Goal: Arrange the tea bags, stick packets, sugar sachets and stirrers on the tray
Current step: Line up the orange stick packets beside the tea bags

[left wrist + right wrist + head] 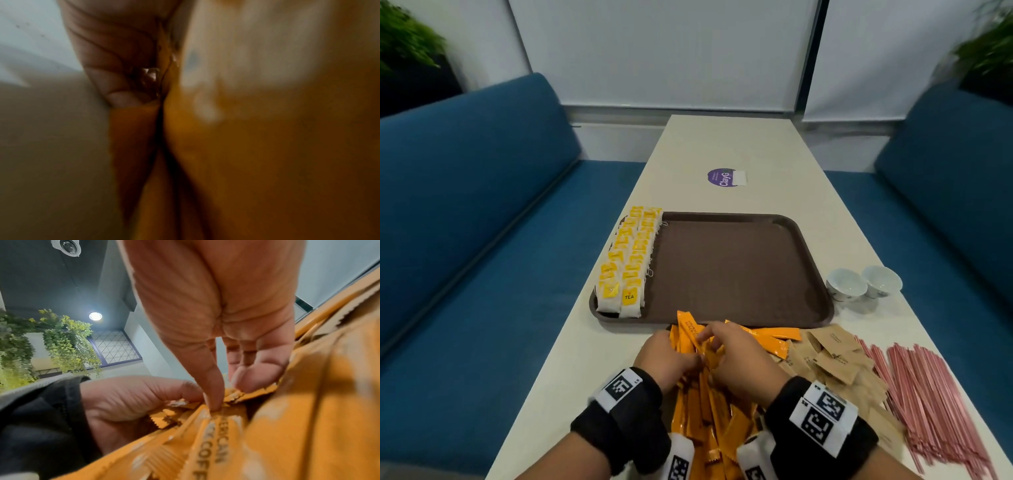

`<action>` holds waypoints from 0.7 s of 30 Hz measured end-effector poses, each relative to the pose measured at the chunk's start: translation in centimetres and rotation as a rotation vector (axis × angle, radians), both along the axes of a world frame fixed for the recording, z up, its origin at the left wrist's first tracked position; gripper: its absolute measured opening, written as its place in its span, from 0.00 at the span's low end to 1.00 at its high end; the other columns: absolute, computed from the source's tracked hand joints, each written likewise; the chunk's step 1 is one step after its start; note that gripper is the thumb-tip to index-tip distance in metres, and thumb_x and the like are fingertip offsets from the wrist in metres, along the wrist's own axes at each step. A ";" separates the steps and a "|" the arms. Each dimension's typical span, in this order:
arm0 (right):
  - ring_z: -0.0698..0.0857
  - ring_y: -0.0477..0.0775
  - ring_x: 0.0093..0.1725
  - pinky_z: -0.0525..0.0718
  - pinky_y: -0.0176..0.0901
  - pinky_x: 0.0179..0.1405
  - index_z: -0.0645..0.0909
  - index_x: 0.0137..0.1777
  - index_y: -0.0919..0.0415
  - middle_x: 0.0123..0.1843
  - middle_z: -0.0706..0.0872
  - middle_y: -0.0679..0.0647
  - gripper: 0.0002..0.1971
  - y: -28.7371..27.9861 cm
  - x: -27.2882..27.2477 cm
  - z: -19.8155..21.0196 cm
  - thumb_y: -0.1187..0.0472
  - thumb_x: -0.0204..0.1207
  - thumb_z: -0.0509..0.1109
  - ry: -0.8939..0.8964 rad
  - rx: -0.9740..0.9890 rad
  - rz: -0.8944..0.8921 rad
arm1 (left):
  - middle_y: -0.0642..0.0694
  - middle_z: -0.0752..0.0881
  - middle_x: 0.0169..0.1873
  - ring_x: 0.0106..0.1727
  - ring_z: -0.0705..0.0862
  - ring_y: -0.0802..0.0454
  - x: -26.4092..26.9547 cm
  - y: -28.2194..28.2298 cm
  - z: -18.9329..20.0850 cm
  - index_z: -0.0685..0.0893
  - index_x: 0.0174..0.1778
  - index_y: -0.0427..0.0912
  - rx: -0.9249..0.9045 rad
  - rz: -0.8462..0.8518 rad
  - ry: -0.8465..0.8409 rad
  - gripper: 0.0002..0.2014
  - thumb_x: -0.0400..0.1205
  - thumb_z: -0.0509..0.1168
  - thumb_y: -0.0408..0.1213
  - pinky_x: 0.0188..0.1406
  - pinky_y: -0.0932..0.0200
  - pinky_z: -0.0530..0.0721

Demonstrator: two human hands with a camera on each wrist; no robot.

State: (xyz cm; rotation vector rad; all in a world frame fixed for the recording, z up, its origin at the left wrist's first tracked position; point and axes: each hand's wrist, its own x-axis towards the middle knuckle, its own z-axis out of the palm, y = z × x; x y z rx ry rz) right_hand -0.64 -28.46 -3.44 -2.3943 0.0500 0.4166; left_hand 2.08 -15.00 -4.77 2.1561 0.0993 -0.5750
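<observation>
The tea bags (pixel 627 260) carry yellow tags, the nearest reading "TEA", and lie in two rows running from 6 to 12 o'clock along the 9 o'clock edge of the brown tray (pixel 739 274). At the tray's 6 o'clock, off it on the table (pixel 722 144), sits a heap of orange stick packets (pixel 709 404), one printed with part of "AMERICAN" and "COFFEE"; most point lengthwise toward 12. The left hand (pixel 666 359) grips a bunch of them, and the right hand (pixel 736 356) pinches packet ends. Brown sugar sachets (pixel 835 363) and pink stirrers (pixel 921 401) lie at 3 o'clock of the heap. Two white cups (pixel 863 282) stand beside the tray. A purple sticker (pixel 720 177) reads "ClayG".
</observation>
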 end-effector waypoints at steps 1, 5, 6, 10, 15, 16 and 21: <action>0.76 0.46 0.54 0.84 0.40 0.54 0.76 0.63 0.43 0.55 0.73 0.44 0.23 0.1 0.0 -0.1 0.68 0.73 0.71 0.004 0.008 -0.013 | 0.44 0.82 0.30 0.33 0.81 0.49 0.0 0.1 0.0 0.77 0.27 0.45 0.002 -0.007 0.004 0.12 0.72 0.74 0.38 0.40 0.53 0.80; 0.79 0.47 0.53 0.83 0.36 0.48 0.76 0.61 0.43 0.55 0.75 0.45 0.23 0.2 0.0 -0.1 0.66 0.71 0.75 0.006 0.038 -0.038 | 0.41 0.85 0.37 0.42 0.85 0.43 -0.1 0.3 0.3 0.81 0.39 0.41 0.012 -0.011 0.009 0.09 0.71 0.75 0.38 0.45 0.50 0.84; 0.79 0.47 0.52 0.83 0.35 0.46 0.76 0.60 0.44 0.55 0.76 0.46 0.22 0.3 0.0 0.0 0.66 0.71 0.75 -0.003 0.037 -0.043 | 0.42 0.85 0.38 0.43 0.85 0.44 -0.2 0.3 0.3 0.81 0.41 0.41 0.015 -0.010 0.014 0.09 0.71 0.74 0.38 0.44 0.52 0.83; 0.78 0.45 0.50 0.75 0.25 0.35 0.76 0.57 0.46 0.57 0.78 0.49 0.16 0.2 0.0 -0.1 0.64 0.74 0.73 -0.036 0.016 -0.089 | 0.44 0.82 0.39 0.43 0.82 0.48 -0.1 0.5 0.1 0.79 0.44 0.42 0.024 0.008 0.014 0.10 0.72 0.73 0.35 0.42 0.57 0.80; 0.77 0.45 0.49 0.75 0.25 0.37 0.74 0.52 0.48 0.56 0.76 0.49 0.13 0.0 -0.2 -0.3 0.65 0.75 0.71 -0.073 -0.015 -0.158 | 0.41 0.81 0.56 0.57 0.81 0.44 -0.3 0.9 0.1 0.74 0.65 0.40 0.017 0.066 0.022 0.22 0.76 0.70 0.34 0.50 0.55 0.80; 0.77 0.46 0.49 0.77 0.27 0.41 0.74 0.53 0.48 0.56 0.76 0.49 0.13 -0.1 -0.1 -0.3 0.65 0.75 0.71 -0.077 -0.019 -0.164 | 0.40 0.81 0.59 0.59 0.81 0.43 -0.3 1.0 0.1 0.72 0.68 0.40 0.006 0.076 0.020 0.24 0.77 0.70 0.35 0.53 0.54 0.80; 0.78 0.46 0.50 0.83 0.36 0.51 0.75 0.59 0.50 0.58 0.76 0.49 0.15 -0.2 0.0 -0.4 0.64 0.75 0.72 -0.079 -0.026 -0.191 | 0.40 0.82 0.57 0.57 0.82 0.42 -0.3 2.3 -0.1 0.71 0.69 0.39 -0.092 0.132 0.027 0.24 0.77 0.69 0.32 0.56 0.49 0.82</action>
